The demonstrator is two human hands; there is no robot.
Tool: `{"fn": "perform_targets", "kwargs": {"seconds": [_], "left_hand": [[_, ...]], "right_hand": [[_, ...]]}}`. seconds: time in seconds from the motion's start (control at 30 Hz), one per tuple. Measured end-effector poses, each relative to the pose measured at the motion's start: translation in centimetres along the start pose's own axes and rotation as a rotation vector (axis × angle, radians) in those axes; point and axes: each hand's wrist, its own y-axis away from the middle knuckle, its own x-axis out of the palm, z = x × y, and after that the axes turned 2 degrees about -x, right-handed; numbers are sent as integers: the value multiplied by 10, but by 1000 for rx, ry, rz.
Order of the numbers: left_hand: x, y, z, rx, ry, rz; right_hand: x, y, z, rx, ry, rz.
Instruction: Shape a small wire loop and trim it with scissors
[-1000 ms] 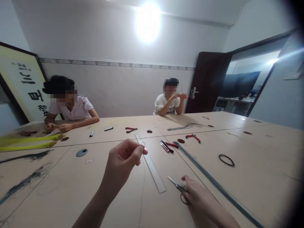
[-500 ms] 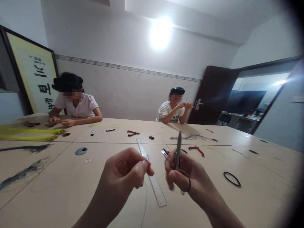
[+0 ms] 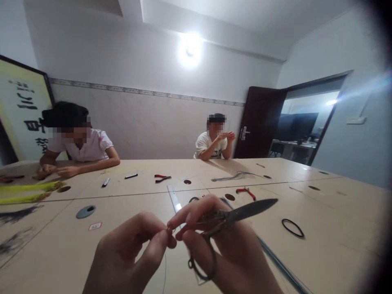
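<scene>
My left hand (image 3: 134, 249) pinches a small loop of thin wire or cord between thumb and index finger, low in the middle of the view. A thin strand hangs below its fingertips. My right hand (image 3: 226, 245) holds dark metal scissors (image 3: 251, 210), their blades pointing right and their ring handle below the palm. The fingertips of the right hand meet those of the left at the loop. Beneath both hands lies a clear ruler (image 3: 174, 199), partly covered by them.
Two people sit across the table (image 3: 122, 204). Red-handled pliers (image 3: 162, 178), red-handled cutters (image 3: 246, 192), a black ring (image 3: 293, 228), a grey disc (image 3: 86, 211), a small label (image 3: 95, 226), yellow strands (image 3: 27, 191) and a dark strand bundle (image 3: 280, 261) lie on it.
My right hand has moved left to my left hand, and the scissors have turned from upright to pointing right. The view has shifted right, and a dark strand bundle shows beside my right hand.
</scene>
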Motion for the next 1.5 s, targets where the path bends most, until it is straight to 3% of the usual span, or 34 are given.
{"fn": "perform_targets", "kwargs": {"seconds": [0.1, 0.3, 0.5, 0.77, 1.03, 1.13, 1.33, 1.5], "left_hand": [[-5, -6, 5, 89, 50, 93], [-5, -10, 7, 83, 75, 144], [3, -6, -1, 109, 54, 98], [1, -4, -1, 140, -35, 120], [-5, -1, 3, 423, -380, 45], [-9, -2, 2, 298, -355, 68], [-5, -16, 6, -145, 159, 383], [-1, -25, 14, -296, 374, 382]], "right_hand": [[-4, -4, -5, -61, 91, 13], [0, -11, -15, -132, 111, 21], [1, -11, -12, -143, 207, 3], [-1, -10, -13, -164, 277, 6], [-2, -8, -17, -225, 523, -43], [-3, -11, -17, -237, 568, -63], [-4, -15, -19, -289, 626, -44], [-5, -17, -19, -328, 678, -36]]}}
